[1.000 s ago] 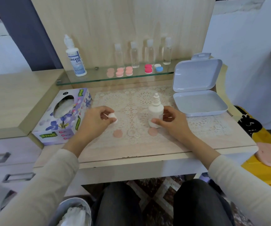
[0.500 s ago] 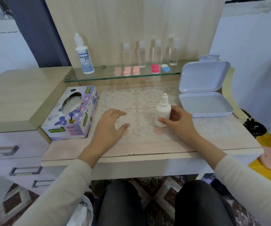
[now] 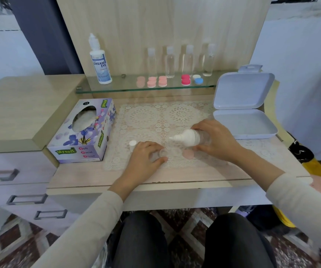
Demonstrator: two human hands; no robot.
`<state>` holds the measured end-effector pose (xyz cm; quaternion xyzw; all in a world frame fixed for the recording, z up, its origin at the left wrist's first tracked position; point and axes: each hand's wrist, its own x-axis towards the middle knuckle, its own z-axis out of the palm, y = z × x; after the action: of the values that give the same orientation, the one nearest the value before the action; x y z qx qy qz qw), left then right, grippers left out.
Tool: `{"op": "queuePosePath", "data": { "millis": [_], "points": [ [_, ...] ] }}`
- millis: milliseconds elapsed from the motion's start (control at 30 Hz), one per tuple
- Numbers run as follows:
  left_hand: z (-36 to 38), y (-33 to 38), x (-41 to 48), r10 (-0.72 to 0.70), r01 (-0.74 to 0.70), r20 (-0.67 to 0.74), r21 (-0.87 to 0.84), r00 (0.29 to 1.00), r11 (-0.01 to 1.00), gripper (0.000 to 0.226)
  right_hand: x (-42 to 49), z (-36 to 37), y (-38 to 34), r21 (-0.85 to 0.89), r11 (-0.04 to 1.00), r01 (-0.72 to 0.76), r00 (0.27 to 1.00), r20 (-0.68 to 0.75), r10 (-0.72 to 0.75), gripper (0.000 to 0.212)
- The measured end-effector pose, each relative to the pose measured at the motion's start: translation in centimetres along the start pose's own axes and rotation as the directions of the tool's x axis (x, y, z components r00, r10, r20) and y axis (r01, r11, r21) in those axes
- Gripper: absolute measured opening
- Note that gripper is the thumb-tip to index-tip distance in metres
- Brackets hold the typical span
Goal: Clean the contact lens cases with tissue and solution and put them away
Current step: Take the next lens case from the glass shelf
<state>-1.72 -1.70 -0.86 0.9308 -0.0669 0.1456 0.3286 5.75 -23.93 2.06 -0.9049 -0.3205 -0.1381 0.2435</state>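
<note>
Both arms, in pale long sleeves (image 3: 90,219), reach forward over the front edge of the bench (image 3: 175,182). The left hand (image 3: 146,157) lies palm down near the middle of the bench, its index finger and thumb curved round a clear lens case (image 3: 164,153). The right hand (image 3: 216,141), just beside it, grips a solution bottle (image 3: 189,137) tipped sideways, nozzle pointing toward the left hand's fingertips.

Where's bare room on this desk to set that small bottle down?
Free: the lace mat's far half, between tissue box and open white box; the desk's near edge. Crowded: by the left hand and right hand, with cap, lens case, pink lid; the glass shelf.
</note>
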Motion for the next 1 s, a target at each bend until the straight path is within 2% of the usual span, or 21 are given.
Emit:
{"op": "queuePosePath", "data": {
  "millis": [167,333,567,800,1000],
  "points": [
    [0.1,-0.3,0.0,-0.012,0.012,-0.013,-0.044,1.0,0.999,0.032,0.6,-0.6,-0.1,-0.12,0.986,0.112,0.992,0.062,-0.106,0.047],
    [0.2,-0.4,0.0,-0.022,0.021,-0.008,-0.065,1.0,0.998,0.031,1.0,-0.7,-0.5,-0.172,0.973,0.151,0.983,0.127,-0.13,0.049],
    [0.1,-0.4,-0.1,-0.018,0.018,-0.008,-0.057,1.0,0.998,0.034,1.8,-0.7,-0.8,-0.287,0.912,0.294,0.956,0.109,-0.273,0.054],
    [0.0,-0.2,-0.1,-0.016,0.015,-0.019,-0.05,1.0,0.999,0.034,2.3,-1.4,-1.5,-0.348,0.875,0.338,0.941,0.094,-0.326,0.052],
    [0.0,-0.3,-0.2,-0.023,0.022,-0.011,-0.056,1.0,0.998,0.035,2.4,-1.7,-1.8,-0.346,0.877,0.335,0.942,0.131,-0.308,0.054]
  ]
}}
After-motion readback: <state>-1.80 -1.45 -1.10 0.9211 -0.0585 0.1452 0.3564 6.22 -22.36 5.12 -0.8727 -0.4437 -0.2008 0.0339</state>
